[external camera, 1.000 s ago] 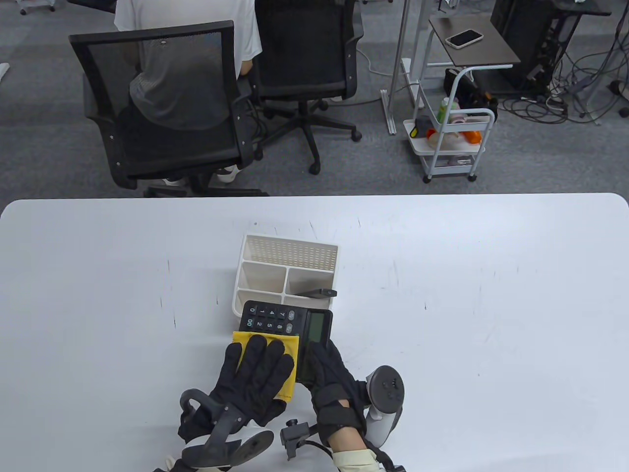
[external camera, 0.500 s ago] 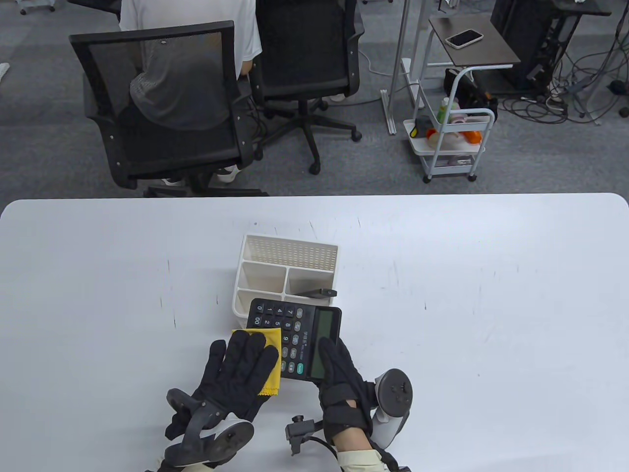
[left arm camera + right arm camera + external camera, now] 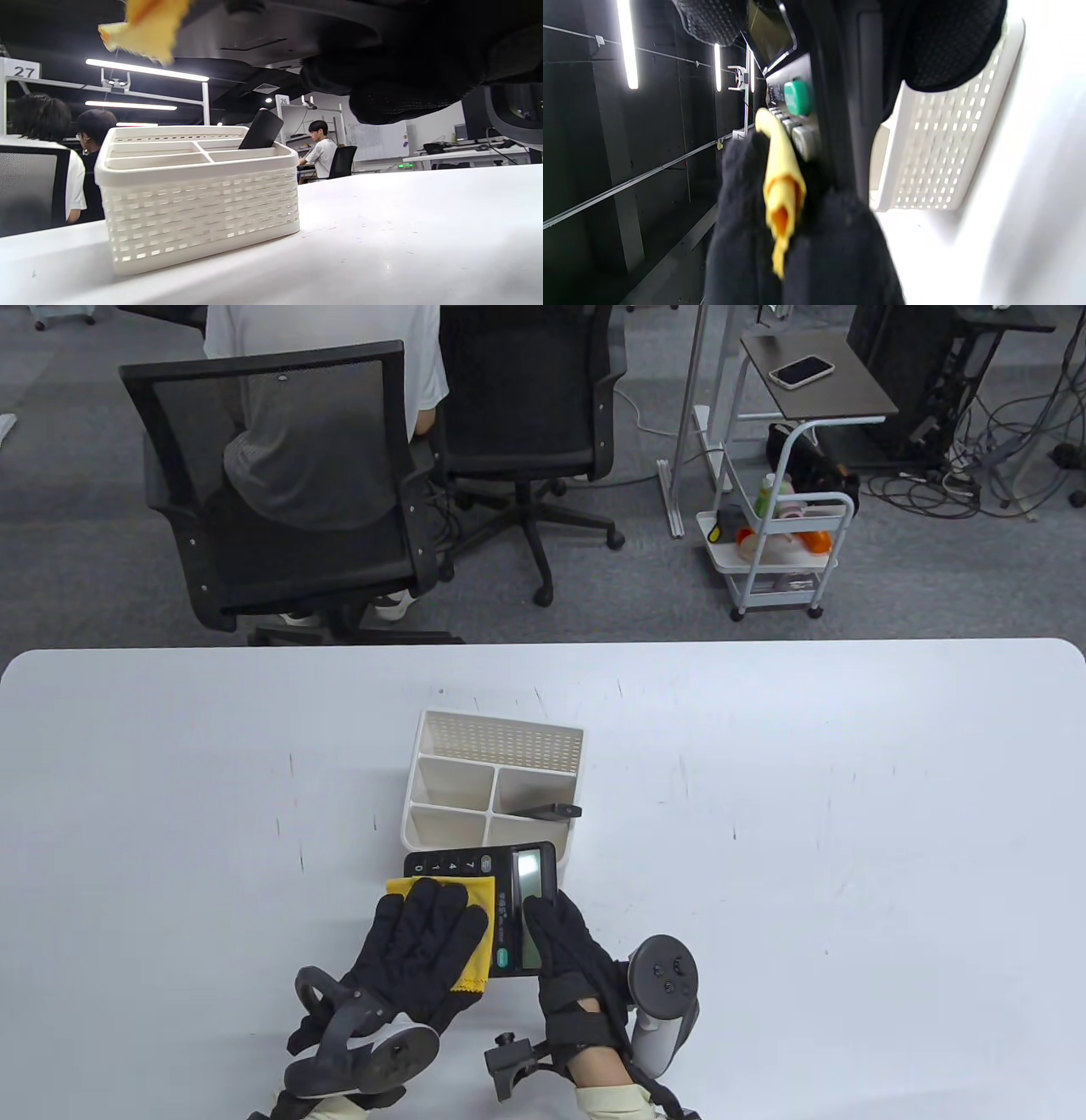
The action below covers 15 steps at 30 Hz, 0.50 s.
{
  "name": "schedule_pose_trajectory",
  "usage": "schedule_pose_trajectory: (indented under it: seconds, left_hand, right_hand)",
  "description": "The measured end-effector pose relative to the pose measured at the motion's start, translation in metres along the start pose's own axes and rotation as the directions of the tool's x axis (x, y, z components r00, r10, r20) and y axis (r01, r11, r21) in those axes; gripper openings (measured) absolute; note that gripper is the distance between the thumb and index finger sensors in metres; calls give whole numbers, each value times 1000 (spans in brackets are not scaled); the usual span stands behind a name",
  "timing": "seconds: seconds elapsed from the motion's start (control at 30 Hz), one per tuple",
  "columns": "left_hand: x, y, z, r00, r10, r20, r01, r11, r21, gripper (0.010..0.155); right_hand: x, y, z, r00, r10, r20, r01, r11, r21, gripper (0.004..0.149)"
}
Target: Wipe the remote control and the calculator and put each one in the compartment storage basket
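basket [image 3: 496, 746], remote control [image 3: 547, 812] inside

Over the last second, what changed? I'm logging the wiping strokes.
The left hand slid the yellow cloth toward the person, then back across the calculator keys. The right hand kept its grip, tilting the calculator steeper. The basket and remote control stayed put.

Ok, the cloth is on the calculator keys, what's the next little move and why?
Probably slide the left hand and yellow cloth toward the uncovered keys at the far end of the calculator, which the right hand grips at the display side.
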State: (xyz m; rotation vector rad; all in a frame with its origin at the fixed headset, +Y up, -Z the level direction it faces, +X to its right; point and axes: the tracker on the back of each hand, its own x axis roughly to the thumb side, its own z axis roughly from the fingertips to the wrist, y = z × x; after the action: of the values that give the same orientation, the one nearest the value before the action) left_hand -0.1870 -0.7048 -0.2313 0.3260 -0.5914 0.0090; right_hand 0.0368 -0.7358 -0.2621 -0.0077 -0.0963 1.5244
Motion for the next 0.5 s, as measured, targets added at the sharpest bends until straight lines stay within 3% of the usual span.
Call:
schedule_pose_trajectory:
  seconds: [0.13,0.23,0.4,0.5]
  left_hand:
    - [-4,-4,1,999,43,-22,-44,999,-22,68]
    - [2,-5,0,999,30,27,-29,999,-23,69]
    - [12,-2,-3,988,145,51,-145,989,-16,62]
    - [9,-2,-3,992,125,10,-125,992,-31,62]
  right_hand:
    - [-1,-3,0,1000,-16,2,16,1000,-22,63]
    - [-1,-1,1,1000,4,4,-4,1000,-11,63]
    - [1,7,1,997,64,36,-66,996,54,65]
    - [5,10,2,990,125,69,-131,987,93,65]
